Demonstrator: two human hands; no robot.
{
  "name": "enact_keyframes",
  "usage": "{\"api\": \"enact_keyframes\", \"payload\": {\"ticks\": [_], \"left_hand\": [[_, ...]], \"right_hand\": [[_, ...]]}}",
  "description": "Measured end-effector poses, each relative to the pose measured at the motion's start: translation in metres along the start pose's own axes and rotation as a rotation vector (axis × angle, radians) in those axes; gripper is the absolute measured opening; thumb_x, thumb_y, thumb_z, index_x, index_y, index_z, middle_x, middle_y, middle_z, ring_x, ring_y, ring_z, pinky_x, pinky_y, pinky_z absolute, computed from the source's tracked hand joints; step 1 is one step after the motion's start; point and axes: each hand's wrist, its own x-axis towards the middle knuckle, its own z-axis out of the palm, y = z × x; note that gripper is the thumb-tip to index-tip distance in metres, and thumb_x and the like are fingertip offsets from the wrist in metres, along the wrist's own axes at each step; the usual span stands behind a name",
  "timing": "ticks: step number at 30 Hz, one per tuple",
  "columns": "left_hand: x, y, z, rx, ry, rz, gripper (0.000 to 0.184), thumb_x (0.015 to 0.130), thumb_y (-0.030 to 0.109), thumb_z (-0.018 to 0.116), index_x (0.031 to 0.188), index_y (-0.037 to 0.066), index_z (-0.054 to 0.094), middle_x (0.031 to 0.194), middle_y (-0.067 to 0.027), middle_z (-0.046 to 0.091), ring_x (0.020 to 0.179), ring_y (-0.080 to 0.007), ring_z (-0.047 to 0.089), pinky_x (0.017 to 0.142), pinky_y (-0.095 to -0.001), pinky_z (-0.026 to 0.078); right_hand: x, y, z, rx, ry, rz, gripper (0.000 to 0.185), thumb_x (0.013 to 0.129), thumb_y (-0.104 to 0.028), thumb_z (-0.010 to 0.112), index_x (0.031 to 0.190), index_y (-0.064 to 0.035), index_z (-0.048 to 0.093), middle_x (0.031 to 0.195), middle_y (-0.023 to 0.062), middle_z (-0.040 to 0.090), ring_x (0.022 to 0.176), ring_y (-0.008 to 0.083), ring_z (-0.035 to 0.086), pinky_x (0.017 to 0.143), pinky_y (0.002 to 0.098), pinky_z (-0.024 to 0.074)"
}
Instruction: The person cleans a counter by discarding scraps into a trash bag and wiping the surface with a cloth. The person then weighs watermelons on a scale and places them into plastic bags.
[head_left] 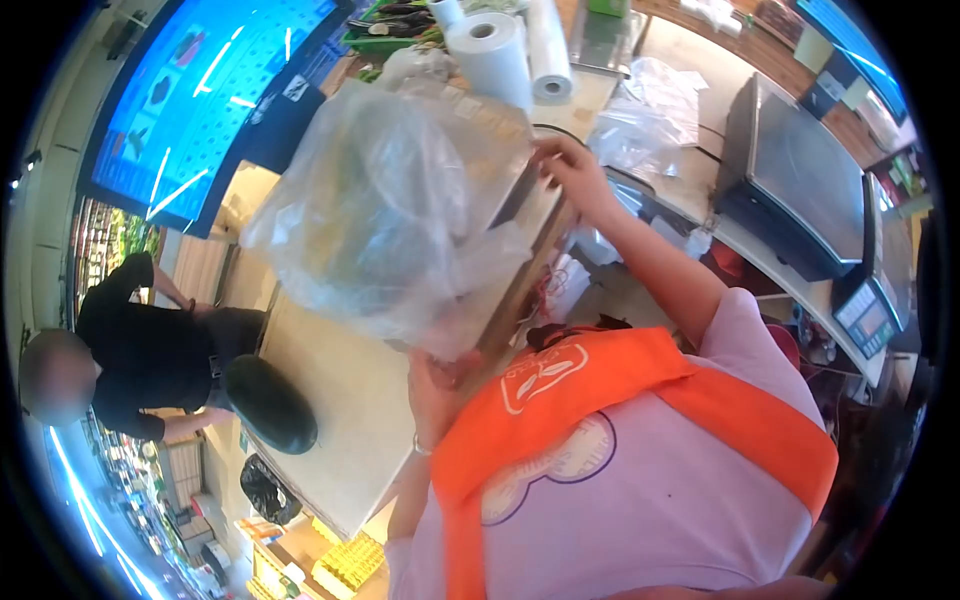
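Observation:
A large clear plastic bag [370, 210] with pale greenish contents, blurred through the film, rests on a flat-topped device [480, 115] on the counter. My left hand [435, 385] is at the bag's near end, its fingers closed on the film and partly covered by it. Beyond the bag's far right side, my right hand [572, 170] is beside the device's edge, fingers loosely bent and apart, with nothing visible in them. A dark green winter melon or watermelon [270, 403] lies on the counter [350, 440], left of my left hand.
Rolls of plastic bags [490, 55] stand at the back, near a green crate of vegetables [400, 28]. A large screen [200, 100] rises at the left. Across the counter stands a person in black [150, 335]. A scale [795, 180] sits on the right-hand counter.

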Motion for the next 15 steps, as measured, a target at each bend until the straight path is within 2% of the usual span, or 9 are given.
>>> {"api": "enact_keyframes", "payload": {"ticks": [2,4,5,7,8,9,12,15], "left_hand": [[-0.007,0.002,0.011,-0.282,-0.043,-0.241,0.042,0.093,0.030,0.043,0.125,0.003,0.037,0.109,-0.0119,0.054,0.078,-0.0219,0.061,0.074,-0.0311,0.047],[0.014,-0.011,0.023,0.086,-0.187,0.008,0.042,0.094,0.030,0.044,0.126,0.005,0.034,0.106,-0.0123,0.054,0.069,-0.0185,0.061,0.068,-0.0294,0.049],[0.026,-0.010,0.035,0.150,-0.204,0.068,0.041,0.094,0.030,0.045,0.125,0.005,0.034,0.106,-0.0124,0.055,0.068,-0.0176,0.061,0.067,-0.0293,0.050],[0.042,0.008,0.061,0.025,-0.137,0.061,0.039,0.094,0.030,0.047,0.122,0.006,0.036,0.105,-0.0124,0.056,0.068,-0.0166,0.061,0.066,-0.0306,0.050],[0.046,0.030,0.080,-0.169,-0.063,0.005,0.037,0.093,0.029,0.049,0.120,0.007,0.038,0.104,-0.0124,0.056,0.068,-0.0165,0.061,0.066,-0.0320,0.051],[0.052,0.044,0.093,-0.367,0.007,-0.042,0.035,0.092,0.028,0.051,0.117,0.007,0.039,0.104,-0.0124,0.056,0.068,-0.0164,0.061,0.067,-0.0335,0.051],[0.075,0.045,0.107,-0.767,-0.010,-0.160,0.032,0.091,0.030,0.054,0.112,0.011,0.041,0.102,-0.0113,0.057,0.067,-0.0159,0.059,0.069,-0.0371,0.051],[0.098,0.034,0.108,-1.060,0.047,-0.218,0.026,0.088,0.031,0.057,0.103,0.013,0.047,0.099,-0.0099,0.058,0.067,-0.0151,0.056,0.071,-0.0384,0.051]], "right_hand": [[0.027,0.055,-0.030,-0.012,0.228,-0.205,0.035,0.079,-0.003,0.051,0.114,-0.0067,0.055,0.103,0.0115,0.061,0.082,0.0216,0.062,0.069,0.0306,0.0500],[0.041,0.074,-0.030,-0.087,0.202,-0.261,0.038,0.079,-0.004,0.053,0.117,-0.0077,0.053,0.110,0.0132,0.058,0.084,0.0208,0.061,0.068,0.0301,0.0504],[0.051,0.080,-0.026,-0.119,0.179,-0.296,0.039,0.079,-0.005,0.054,0.118,-0.0082,0.051,0.114,0.0141,0.056,0.085,0.0204,0.061,0.068,0.0299,0.0506],[0.066,0.098,-0.017,-0.115,0.095,-0.262,0.038,0.079,-0.006,0.057,0.117,-0.0075,0.052,0.108,0.0130,0.059,0.084,0.0208,0.061,0.067,0.0314,0.0507],[0.070,0.103,-0.013,-0.113,0.051,-0.246,0.037,0.079,-0.006,0.058,0.116,-0.0071,0.052,0.104,0.0125,0.061,0.084,0.0210,0.061,0.067,0.0322,0.0507],[0.067,0.094,-0.015,-0.167,0.077,-0.046,0.035,0.078,-0.008,0.062,0.112,-0.0067,0.054,0.092,0.0115,0.064,0.083,0.0220,0.062,0.068,0.0332,0.0502],[0.083,0.144,-0.029,-0.241,0.008,-0.058,0.031,0.080,-0.012,0.064,0.108,-0.0054,0.056,0.083,0.0114,0.065,0.080,0.0205,0.062,0.067,0.0318,0.0497],[0.079,0.129,-0.042,-0.209,0.125,-0.107,0.025,0.081,-0.015,0.063,0.104,-0.0047,0.058,0.088,0.0101,0.065,0.082,0.0169,0.061,0.070,0.0300,0.0481]]}}
